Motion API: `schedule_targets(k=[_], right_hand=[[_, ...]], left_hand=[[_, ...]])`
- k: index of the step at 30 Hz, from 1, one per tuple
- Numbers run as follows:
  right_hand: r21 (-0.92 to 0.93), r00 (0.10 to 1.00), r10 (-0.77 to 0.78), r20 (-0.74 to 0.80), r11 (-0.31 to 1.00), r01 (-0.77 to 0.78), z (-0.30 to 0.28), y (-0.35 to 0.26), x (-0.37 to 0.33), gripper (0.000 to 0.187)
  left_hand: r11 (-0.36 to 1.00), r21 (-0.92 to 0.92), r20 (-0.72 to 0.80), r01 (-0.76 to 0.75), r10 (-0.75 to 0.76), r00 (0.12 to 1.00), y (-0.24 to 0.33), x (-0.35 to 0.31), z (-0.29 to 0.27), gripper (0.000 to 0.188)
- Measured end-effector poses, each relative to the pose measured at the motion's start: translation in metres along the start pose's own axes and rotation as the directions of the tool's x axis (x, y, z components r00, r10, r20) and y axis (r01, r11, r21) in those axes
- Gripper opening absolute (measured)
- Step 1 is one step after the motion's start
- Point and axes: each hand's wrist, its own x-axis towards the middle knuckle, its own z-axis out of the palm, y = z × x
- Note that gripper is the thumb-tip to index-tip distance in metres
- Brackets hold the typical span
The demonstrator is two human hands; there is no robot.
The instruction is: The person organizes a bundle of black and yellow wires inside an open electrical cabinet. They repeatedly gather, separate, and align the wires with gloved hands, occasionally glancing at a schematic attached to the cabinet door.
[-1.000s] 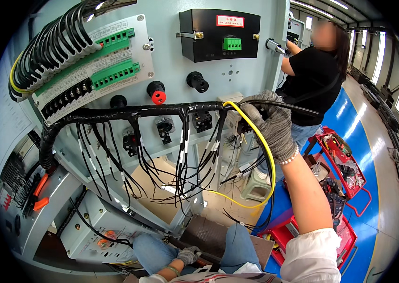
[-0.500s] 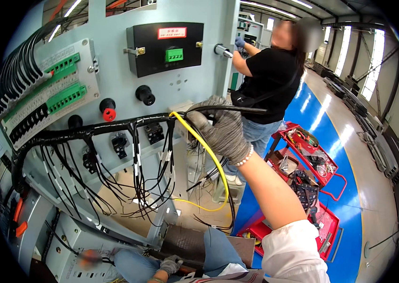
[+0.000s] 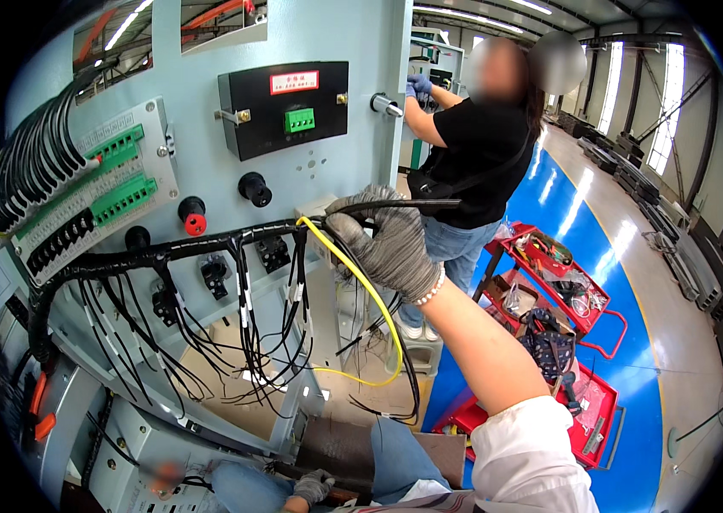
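My right hand (image 3: 391, 244), in a grey knit glove, reaches up and is closed round the right end of a black-wrapped wire harness (image 3: 182, 248). A black tail (image 3: 430, 203) sticks out beyond the fingers. From the harness beside my hand, a yellow wire (image 3: 376, 299) loops downward. Several thin black wires (image 3: 246, 308) with white sleeves hang in bunches below. Low in the picture, my gloved left hand (image 3: 314, 486) rests by my lap with curled fingers; what it grips, if anything, is hard to make out.
The pale metal door panel (image 3: 199, 171) carries a terminal board (image 3: 92, 184), a black module (image 3: 285, 111) and round red (image 3: 193, 215) and black knobs. A person in black (image 3: 473, 154) works behind it. Red tool carts (image 3: 562, 282) stand on the blue floor at right.
The panel and harness sit a little further left in the picture, as the view has shifted slightly. My right hand keeps its hold on the harness; my left hand stays by my lap.
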Motion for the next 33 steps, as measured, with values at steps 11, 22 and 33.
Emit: schedule_targets(k=[11, 22, 33], right_hand=[[-0.055, 0.999, -0.038, 0.005, 0.998, 0.038, -0.003, 0.006, 0.002, 0.033], [-0.038, 0.997, -0.047, -0.062, 0.998, 0.045, 0.002, 0.014, -0.001, 0.034], [-0.045, 0.996, -0.072, -0.043, 0.996, 0.070, -0.002, 0.004, 0.002, 0.043]], left_hand=[[0.999, 0.012, 0.088, 0.050, -0.051, 0.995, 0.001, 0.008, 0.000, 0.036], [1.000, 0.000, 0.000, 0.013, -0.013, 1.000, 0.010, -0.003, 0.002, 0.029], [0.999, 0.034, -0.041, -0.013, 0.014, 0.999, 0.012, -0.002, 0.000, 0.028]])
